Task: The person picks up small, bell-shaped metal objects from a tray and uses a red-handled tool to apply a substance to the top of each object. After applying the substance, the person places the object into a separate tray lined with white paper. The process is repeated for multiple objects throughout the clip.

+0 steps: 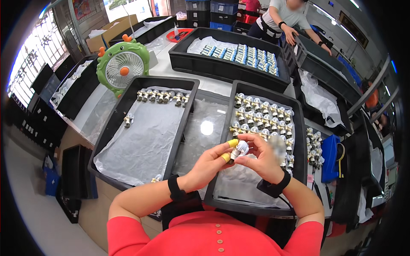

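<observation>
A small figurine [239, 150] with a white rounded top and a dark base is pinched between my two hands, over the right black tray [225, 136]. My left hand [204, 166], with yellow covers on two fingertips, holds its left side. The fingers of my right hand [264, 160] close round it from the other side. Rows of similar white-and-gold figurines [258, 104] stand in the right tray on white sheeting. In the left black tray [183, 128], several figurines [162, 96] line the far end, and a single one [128, 120] stands near its left wall.
A green fan [124, 64] stands behind the left tray. Farther back, a black tray [179, 57] holds rows of blue-and-white pieces [241, 54]. A co-worker [284, 19] grips a dark crate [326, 64] at the back right. More figurines [314, 147] and a blue case [329, 158] lie right of the right tray.
</observation>
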